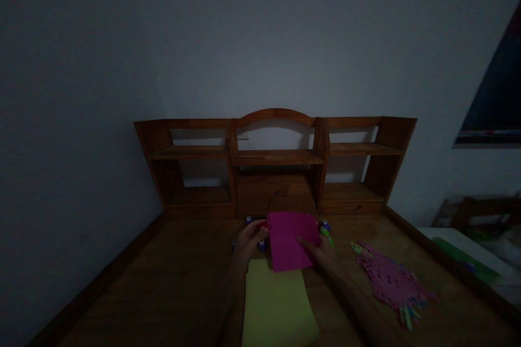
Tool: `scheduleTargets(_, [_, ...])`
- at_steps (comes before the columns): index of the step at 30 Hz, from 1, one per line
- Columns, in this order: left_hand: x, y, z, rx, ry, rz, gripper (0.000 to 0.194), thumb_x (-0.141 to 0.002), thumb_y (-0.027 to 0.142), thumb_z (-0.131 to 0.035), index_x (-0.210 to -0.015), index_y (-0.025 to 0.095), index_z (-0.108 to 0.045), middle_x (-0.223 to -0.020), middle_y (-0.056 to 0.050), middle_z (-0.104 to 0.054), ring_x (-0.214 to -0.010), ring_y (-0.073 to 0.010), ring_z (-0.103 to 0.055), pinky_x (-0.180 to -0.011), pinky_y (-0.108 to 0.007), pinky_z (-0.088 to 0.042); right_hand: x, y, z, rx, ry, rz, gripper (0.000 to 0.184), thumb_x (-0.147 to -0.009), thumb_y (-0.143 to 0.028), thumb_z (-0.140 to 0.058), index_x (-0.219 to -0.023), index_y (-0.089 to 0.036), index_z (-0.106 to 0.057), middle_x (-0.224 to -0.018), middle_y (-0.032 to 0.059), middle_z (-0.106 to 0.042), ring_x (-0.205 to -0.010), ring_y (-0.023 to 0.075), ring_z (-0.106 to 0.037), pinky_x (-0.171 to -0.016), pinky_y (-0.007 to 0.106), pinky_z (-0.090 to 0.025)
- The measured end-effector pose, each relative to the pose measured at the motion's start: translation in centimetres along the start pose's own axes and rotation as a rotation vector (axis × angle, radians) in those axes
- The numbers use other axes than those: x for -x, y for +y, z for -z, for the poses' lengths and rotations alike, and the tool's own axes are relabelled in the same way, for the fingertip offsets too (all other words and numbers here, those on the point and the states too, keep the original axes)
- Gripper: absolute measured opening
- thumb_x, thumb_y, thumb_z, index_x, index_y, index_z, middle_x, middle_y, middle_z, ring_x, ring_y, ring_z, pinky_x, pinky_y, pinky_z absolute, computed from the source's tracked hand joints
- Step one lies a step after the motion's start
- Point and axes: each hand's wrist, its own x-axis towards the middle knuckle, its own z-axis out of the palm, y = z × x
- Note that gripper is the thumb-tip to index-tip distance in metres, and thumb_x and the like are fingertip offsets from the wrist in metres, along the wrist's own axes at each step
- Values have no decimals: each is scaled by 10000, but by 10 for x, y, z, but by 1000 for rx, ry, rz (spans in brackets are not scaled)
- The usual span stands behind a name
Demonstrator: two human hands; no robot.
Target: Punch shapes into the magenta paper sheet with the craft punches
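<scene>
Positioning step, likely: right hand (323, 253) pinches magenta, hole-edged paper sheet (287, 236) — grip of left hand (245, 239) beside it unclear — next move calls for steadying that edge.

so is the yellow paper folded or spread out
Looks spread: the yellow paper lies flat on the desk, its far end partly behind the pink sheet.

Holds up a plain magenta sheet (287, 227) at the middle of the scene, roughly four-sided, turned with one broad face to the near side. Bears a row of small holes along the upper left edge and a faint crosswise crease. Gripped at the right side by the right hand (322, 254), with the thumb on the near face. Shows beside the holed edge, at the left hand (246, 241), a small red piece (264, 225), partly covered and too dark to make out.
</scene>
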Motion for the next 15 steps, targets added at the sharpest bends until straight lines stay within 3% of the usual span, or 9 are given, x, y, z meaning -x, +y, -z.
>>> scheduleTargets(4, [-1, -2, 4, 1, 41, -8, 513, -687, 427, -814, -1117, 174, -695, -1154, -138, -697, -1037, -278, -671, -929, -375, -498, 0, 1, 1, -12, 7, -14, 519, -727, -563, -767, -988, -120, -700, -961, 134, -726, -786, 282, -687, -631, 323, -551])
scheduleTargets(15, [-1, -7, 0, -54, -60, 3, 439, -682, 369, -818, -1049, 166, -687, -1142, -129, -698, -1084, -267, -636, -934, -348, -479, 0, -4, 1, 47, 53, 1, 532, -715, -579, -763, -985, -124, -705, -969, 136, -723, -816, 294, -684, -671, 346, -558])
